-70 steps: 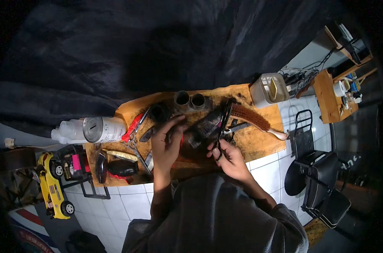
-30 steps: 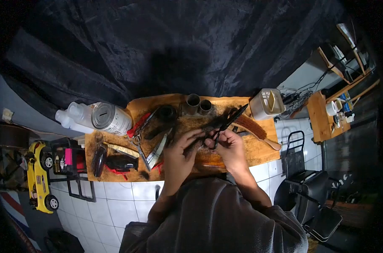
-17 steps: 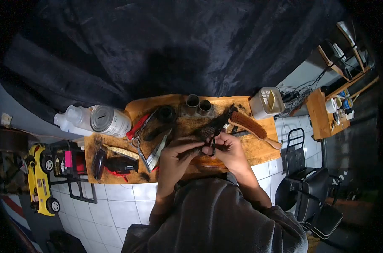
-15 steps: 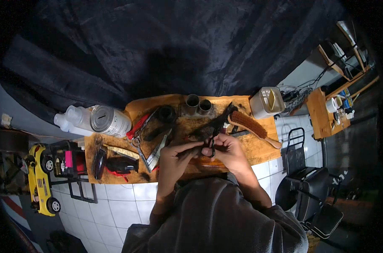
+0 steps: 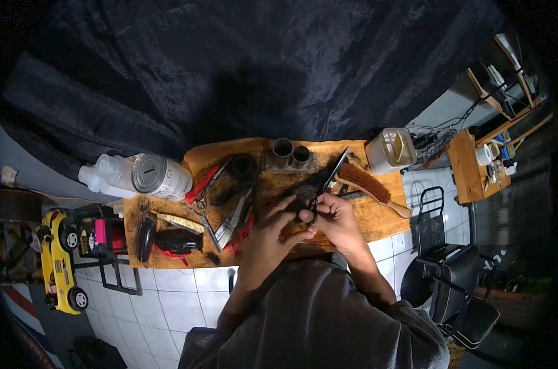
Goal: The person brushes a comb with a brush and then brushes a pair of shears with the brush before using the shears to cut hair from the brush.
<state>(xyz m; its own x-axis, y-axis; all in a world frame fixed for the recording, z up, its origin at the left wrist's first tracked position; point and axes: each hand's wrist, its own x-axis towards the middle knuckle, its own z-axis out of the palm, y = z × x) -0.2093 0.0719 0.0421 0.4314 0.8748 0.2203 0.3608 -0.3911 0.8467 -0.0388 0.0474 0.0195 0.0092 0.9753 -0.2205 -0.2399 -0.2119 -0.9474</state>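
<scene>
My right hand [image 5: 334, 220] is closed on the handles of black scissors [image 5: 335, 167], whose blades point up and to the right. Just left of it, my left hand [image 5: 271, 237] has its fingers spread, its fingertips close to the scissor handles; nothing shows in it. Beyond the hands lies a dark mesh-like object [image 5: 305, 192]. A brown bristle brush [image 5: 365, 182] with a wooden handle rests to the right of the scissors. Left of my left hand are a silver and black tool [image 5: 232, 220] and red-handled scissors [image 5: 204, 184].
The wooden table [image 5: 386, 230] carries two metal cups [image 5: 282, 150], a white tin [image 5: 162, 177], a beige container [image 5: 389, 150] and a black clipper [image 5: 176, 241]. A black chair [image 5: 451, 270] stands right, a yellow toy car [image 5: 61, 261] left. Dark cloth [image 5: 260, 74] hangs behind.
My left hand has moved back slightly and its fingers have spread apart. The scissors have turned in my right hand, and their blades now catch the light.
</scene>
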